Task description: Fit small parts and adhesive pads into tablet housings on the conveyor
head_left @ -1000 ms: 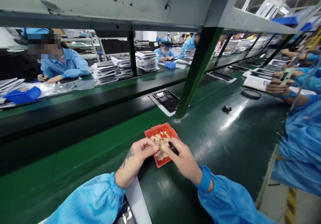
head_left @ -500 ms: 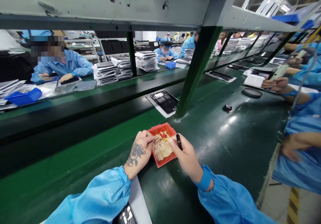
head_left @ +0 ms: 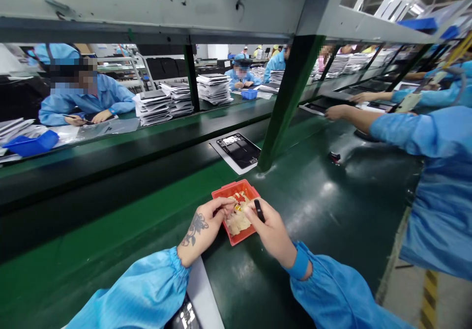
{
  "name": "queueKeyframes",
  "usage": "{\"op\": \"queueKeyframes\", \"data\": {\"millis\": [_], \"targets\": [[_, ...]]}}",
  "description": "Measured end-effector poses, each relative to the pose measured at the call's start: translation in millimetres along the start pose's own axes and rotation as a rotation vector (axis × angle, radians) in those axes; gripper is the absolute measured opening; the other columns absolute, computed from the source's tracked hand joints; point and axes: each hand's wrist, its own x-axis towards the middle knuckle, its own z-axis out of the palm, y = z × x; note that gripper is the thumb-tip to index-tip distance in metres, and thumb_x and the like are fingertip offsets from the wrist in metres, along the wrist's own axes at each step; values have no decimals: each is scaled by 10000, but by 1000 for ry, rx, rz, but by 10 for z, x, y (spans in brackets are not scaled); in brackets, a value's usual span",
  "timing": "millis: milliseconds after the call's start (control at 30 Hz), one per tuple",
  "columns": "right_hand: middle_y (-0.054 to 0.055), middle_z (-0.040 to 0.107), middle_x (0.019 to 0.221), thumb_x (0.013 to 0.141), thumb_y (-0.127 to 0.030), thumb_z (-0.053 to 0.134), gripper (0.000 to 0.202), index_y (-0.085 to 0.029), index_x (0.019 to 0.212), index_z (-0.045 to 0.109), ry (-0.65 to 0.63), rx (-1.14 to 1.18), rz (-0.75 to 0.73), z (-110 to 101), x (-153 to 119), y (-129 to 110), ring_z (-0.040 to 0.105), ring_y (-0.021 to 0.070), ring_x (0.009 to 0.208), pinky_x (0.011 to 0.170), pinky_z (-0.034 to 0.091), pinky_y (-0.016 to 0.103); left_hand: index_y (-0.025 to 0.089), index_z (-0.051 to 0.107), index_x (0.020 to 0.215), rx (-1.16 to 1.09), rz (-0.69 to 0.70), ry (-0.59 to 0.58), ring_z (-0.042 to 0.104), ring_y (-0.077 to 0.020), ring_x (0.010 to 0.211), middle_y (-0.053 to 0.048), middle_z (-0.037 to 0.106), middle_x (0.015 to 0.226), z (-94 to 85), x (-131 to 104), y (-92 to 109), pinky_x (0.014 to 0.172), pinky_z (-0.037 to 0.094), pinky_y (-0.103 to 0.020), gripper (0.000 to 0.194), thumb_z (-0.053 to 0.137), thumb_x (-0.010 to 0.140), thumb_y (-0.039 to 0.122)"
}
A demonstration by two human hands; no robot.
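Over a red plastic tray [head_left: 217,193], my left hand [head_left: 204,225], tattooed on its back, has thumb and fingers pinched at a small shiny golden-yellow piece [head_left: 238,208]. My right hand [head_left: 273,233] is closed round a slim black pen-like tool [head_left: 259,211]; its top end sticks out above the fingers and its lower end is hidden. The right fingertips are close to the same piece. Loose pale, cream-coloured scraps [head_left: 238,224] and some red bits lie in the tray. Below my left sleeve, a black device panel [head_left: 186,315] rests partly hidden on a white sheet [head_left: 204,294].
A green post [head_left: 287,107] rises just beyond the tray. Beside it lies an open black device panel [head_left: 239,149] on white paper. A small black object [head_left: 335,158] sits on the green bench [head_left: 313,211]. At right, a co-worker's arm [head_left: 391,125] reaches across the bench.
My left fingers have drawn together into a pinch, and the golden-yellow piece has shifted slightly left and down. At right, the co-worker's arm has stretched forward over the bench.
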Motion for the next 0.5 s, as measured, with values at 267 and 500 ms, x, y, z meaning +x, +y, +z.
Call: {"op": "queueKeyframes", "data": {"millis": [267,500], "targets": [[15,536,776,936,-342,517,248,-148,784,549,-11,1,-2,3,-18,36,491,118,721,666,381,224,137,652,1092,-190,-66,-33,602,-195,961,-86,660,1023,-34,-45,129,888,458,-297,314,577,859,333],[4,499,729,934,-348,525,293,-145,723,500,-35,-16,6,27,-10,13,457,110,685,632,353,225,101,616,779,-431,-123,-117,490,-99,709,-25,570,755,-32,-108,235,687,396,-206,233,709,775,315]]}}
